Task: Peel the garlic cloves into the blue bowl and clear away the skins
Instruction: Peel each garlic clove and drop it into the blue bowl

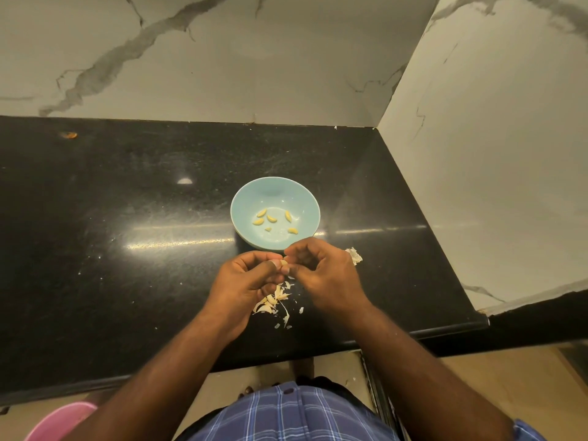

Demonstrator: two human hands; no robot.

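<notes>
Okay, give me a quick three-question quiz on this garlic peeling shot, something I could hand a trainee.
1. Count: how many peeled pieces lie in the blue bowl?
2. True or false: the loose skins are piled inside the bowl.
3. Multiple choice: the garlic clove being peeled is held by A) the left hand alone, B) the right hand alone, C) both hands together.

Key:
1. Six.
2. False; they lie on the black counter, below the hands.
3. C; fingers of both hands pinch it just in front of the bowl.
</notes>
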